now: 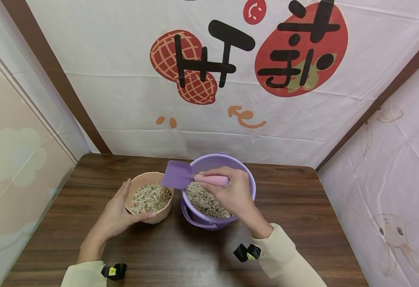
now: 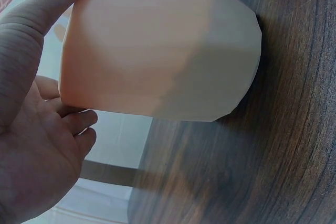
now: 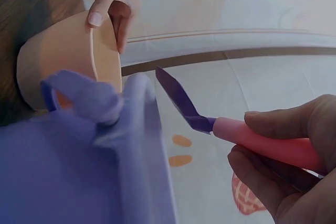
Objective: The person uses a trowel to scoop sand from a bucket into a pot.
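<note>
My left hand (image 1: 117, 211) grips the side of a peach-coloured bowl (image 1: 163, 215), thumb at the near wall and fingers along the left rim. The bowl stands on the table, partly filled with a flaky grain mix (image 1: 151, 199). To its right, a purple bucket (image 1: 214, 160) holds more of this mix. Over the bucket, my right hand (image 1: 237, 193) holds a small shovel by its pink handle (image 3: 268, 142). Its purple blade (image 1: 177, 175) points left, above the gap between bucket and bowl, and overlaps the bowl's right rim in the head view. No grain shows on the blade.
The bucket's handle (image 1: 195, 224) hangs down at its near left side. Dark wood-grain tabletop (image 1: 295, 223) extends around both containers. Behind the table hangs a white printed cloth (image 1: 123, 91), with another cloth (image 1: 385, 191) at the right.
</note>
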